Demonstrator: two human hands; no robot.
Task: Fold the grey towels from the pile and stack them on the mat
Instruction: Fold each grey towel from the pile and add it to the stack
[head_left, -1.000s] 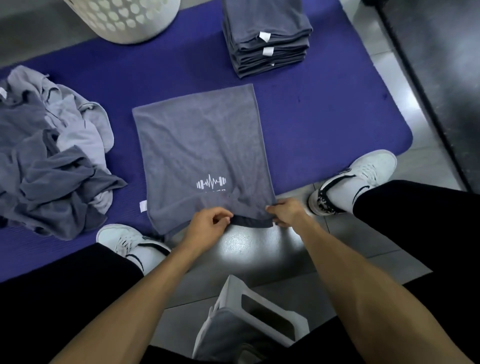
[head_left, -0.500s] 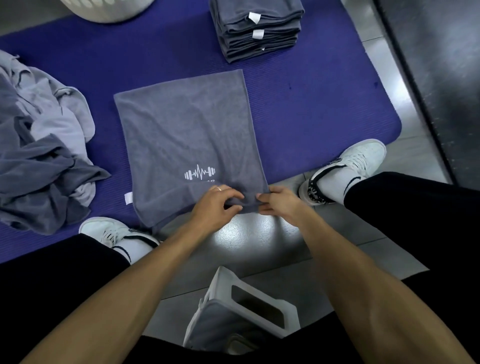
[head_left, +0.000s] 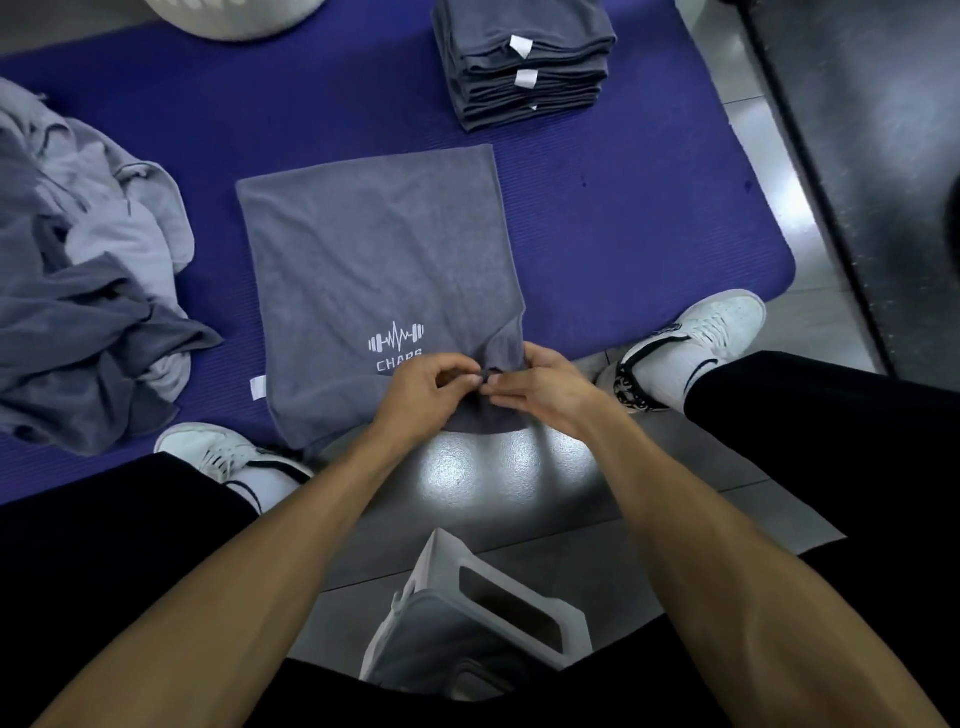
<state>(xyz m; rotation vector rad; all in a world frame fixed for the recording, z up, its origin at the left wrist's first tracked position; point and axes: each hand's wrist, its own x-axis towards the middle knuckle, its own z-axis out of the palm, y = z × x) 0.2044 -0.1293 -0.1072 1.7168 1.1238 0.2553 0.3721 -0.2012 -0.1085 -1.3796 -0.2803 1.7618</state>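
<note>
Purple mat (head_left: 623, 218): one flat towel (head_left: 374, 260), one folded stack (head_left: 524, 62).

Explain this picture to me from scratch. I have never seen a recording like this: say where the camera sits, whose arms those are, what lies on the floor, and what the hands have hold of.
There is no machine here. The one camera is worn on a person's head and looks down, so the two bare arms are the wearer's own.

A purple mat lies on a grey tiled floor. On the mat, a grey towel with a white logo is spread flat. Behind it stands a neat stack of folded towels. At the left lies a crumpled pile of towels waiting to be folded. A white basket peeks in at the top edge. The person's white shoes show at either side.

The left hand and the right hand meet at the towel's near edge, both pinching the cloth and bunching it there.
</note>
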